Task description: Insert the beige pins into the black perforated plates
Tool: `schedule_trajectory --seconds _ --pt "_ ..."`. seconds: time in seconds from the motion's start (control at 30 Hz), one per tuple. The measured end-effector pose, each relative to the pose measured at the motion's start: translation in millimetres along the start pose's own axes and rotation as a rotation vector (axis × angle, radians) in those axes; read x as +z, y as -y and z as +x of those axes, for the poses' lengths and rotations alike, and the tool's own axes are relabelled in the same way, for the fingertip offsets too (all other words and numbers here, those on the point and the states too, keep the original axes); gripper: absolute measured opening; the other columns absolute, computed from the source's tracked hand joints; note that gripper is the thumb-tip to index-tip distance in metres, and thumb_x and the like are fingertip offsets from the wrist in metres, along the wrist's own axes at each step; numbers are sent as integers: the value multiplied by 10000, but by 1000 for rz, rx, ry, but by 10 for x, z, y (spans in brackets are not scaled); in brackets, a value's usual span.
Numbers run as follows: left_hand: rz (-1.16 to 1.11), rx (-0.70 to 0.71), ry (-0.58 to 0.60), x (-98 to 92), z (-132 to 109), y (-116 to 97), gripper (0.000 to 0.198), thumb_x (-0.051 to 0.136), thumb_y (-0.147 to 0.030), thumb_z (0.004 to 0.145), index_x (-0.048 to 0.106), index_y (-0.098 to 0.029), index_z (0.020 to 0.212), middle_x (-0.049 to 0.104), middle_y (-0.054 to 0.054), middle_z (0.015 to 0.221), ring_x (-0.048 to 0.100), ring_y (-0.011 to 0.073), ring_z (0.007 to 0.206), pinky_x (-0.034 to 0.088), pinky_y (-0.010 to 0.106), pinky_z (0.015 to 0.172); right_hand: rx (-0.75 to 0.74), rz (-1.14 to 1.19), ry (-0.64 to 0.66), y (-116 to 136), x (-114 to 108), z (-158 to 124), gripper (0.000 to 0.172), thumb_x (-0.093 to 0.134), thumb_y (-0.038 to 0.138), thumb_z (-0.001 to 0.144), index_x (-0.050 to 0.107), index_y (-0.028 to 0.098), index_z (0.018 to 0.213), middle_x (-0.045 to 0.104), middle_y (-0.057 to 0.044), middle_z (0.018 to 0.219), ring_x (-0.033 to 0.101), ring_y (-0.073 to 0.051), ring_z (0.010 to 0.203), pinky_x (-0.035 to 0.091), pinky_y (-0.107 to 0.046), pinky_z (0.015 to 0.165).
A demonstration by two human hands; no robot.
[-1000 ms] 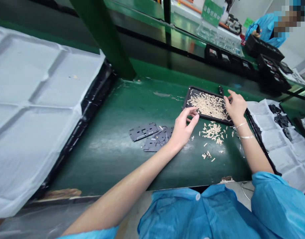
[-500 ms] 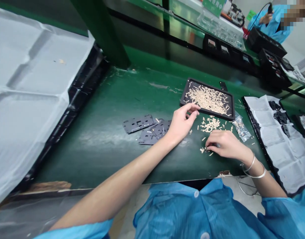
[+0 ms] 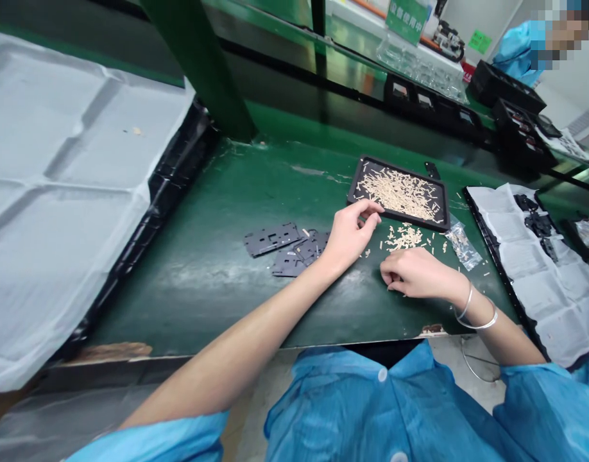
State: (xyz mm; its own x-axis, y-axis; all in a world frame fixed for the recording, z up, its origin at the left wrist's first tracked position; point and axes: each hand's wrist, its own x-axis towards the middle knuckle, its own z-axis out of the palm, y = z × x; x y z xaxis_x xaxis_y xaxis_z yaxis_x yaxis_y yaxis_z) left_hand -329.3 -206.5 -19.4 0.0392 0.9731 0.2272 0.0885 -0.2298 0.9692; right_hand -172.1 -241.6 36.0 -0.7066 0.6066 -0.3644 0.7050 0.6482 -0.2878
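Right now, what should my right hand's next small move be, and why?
Probably pinch the loose tan strips by the right hand and lift them toward the black tray: its fingers curl down on the table beside them, and the tray holds the main pile.

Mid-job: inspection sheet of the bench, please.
Surface: green bench mat, scuffed.
Job's things: black rectangular tray holding small beige strips; loose beige strips beside it; dark grey flat plates.
Clutter: small clear plastic bag by the tray.
Grips: left hand by the tray's near corner; right hand curled on the mat; contents hidden.
Cables: thin wire loop below the bench edge.
Surroundings: white moulded sheet left; white-lined tray right; person in blue far back.
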Motion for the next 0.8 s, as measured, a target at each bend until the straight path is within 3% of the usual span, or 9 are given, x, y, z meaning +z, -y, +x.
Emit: schedule_trajectory --seconds 0.1,0.17,0.27,0.4,0.5,0.67,0.8 --pt "-78 -60 111 25 -54 -65 136 521 -215 786 632 -172 850 637 27 770 555 140 660 423 266 620 93 515 -184 -170 141 -48 106 694 131 759 620 160 688 574 36 609 475 -94 585 331 -228 596" --pt "-121 -109 230 48 -102 -117 132 526 -248 801 627 -166 821 632 27 763 537 129 633 412 250 580 179 935 -328 -274 258 -71 180 756 244 712 606 151 672 551 48 578 452 -82 547 341 -220 566" --pt "-128 -145 378 91 -163 -156 206 545 -333 818 612 -153 743 612 16 665 522 118 565 391 231 509 219 1144 -467 -368 394 -62 308 738 422 708 575 159 706 562 40 598 482 -84 542 364 -219 547" --pt "-195 -304 513 145 -197 -124 236 623 -377 787 578 -146 776 644 14 668 558 99 528 380 193 465 235 1233 -561 -406 435 -16 359 700 506 712 556 178 737 555 38 602 460 -77 513 338 -209 490" --pt "-212 -405 547 168 -205 -95 205 644 -324 763 553 -140 766 658 23 633 538 82 452 352 177 428 227 1234 -554 -441 389 -1 355 723 500 695 562 183 712 544 37 574 475 -86 511 341 -212 480" --pt "-159 -393 486 164 -214 -86 161 588 -296 791 556 -141 759 616 -1 597 493 69 438 363 187 454 177 1111 -514 -530 323 -10 240 722 378 715 598 173 700 576 17 610 506 -99 534 359 -222 505" --pt "-78 -337 431 158 -208 -71 116 563 -251 804 570 -149 751 580 -26 598 474 78 495 391 203 524 158 965 -572 -536 352 -13 87 672 246 737 632 175 768 571 27 638 431 -84 522 315 -221 507"
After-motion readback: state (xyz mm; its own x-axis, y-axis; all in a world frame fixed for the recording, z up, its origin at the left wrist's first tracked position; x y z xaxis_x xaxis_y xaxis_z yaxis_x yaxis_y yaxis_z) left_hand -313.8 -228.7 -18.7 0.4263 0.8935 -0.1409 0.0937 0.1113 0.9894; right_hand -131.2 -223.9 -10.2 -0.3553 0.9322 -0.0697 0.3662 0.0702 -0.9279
